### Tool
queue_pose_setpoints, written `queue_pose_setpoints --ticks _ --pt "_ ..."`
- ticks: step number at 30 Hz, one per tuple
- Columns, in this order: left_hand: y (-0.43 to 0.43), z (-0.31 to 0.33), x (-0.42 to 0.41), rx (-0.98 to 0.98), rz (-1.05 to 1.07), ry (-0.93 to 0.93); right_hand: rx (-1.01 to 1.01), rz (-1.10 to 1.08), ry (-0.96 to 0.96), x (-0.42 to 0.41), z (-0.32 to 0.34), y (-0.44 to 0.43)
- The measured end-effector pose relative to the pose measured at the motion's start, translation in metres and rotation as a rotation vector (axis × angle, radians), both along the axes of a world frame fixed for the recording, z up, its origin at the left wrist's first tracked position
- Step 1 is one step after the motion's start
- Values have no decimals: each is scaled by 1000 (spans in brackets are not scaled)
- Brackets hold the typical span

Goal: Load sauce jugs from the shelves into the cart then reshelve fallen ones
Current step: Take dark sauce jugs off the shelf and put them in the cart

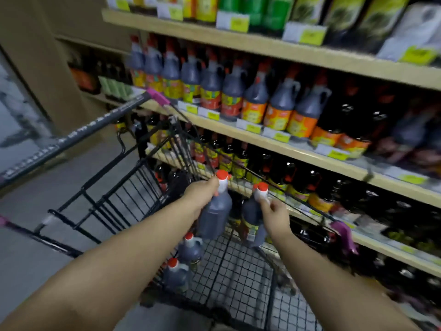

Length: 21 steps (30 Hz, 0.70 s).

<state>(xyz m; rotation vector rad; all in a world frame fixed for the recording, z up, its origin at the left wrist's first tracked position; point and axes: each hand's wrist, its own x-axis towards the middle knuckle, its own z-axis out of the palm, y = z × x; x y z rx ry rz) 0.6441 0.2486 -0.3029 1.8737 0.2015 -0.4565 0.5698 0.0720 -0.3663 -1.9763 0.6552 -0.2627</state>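
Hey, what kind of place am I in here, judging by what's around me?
Most likely a grocery store aisle: long shelves stocked with rows of identical sauce jugs, yellow price tags along the shelf edges, and a wire shopping cart pulled up alongside.

Black wire cart [102, 201] stands left of the wooden shelves [310, 155]. Two dark red-capped sauce jugs [189, 250] sit inside it, at its left side; two held jugs [214, 218] are above them.

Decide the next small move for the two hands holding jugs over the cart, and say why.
Probably lower both onto the cart mesh: the left hand grips the left jug and the right hand the right jug by their necks above it, beside two loaded jugs.
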Motion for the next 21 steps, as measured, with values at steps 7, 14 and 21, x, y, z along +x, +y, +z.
queue_pose_setpoints --ticks 7,14,21 --pt "-35 94 -85 -57 -266 -155 -72 -252 -201 -113 84 -5" --pt "-89 142 -168 -140 -480 -167 -107 -480 -279 -224 128 -27" --pt "-175 140 -251 -152 -755 -175 -165 -767 -198 -342 144 -73"
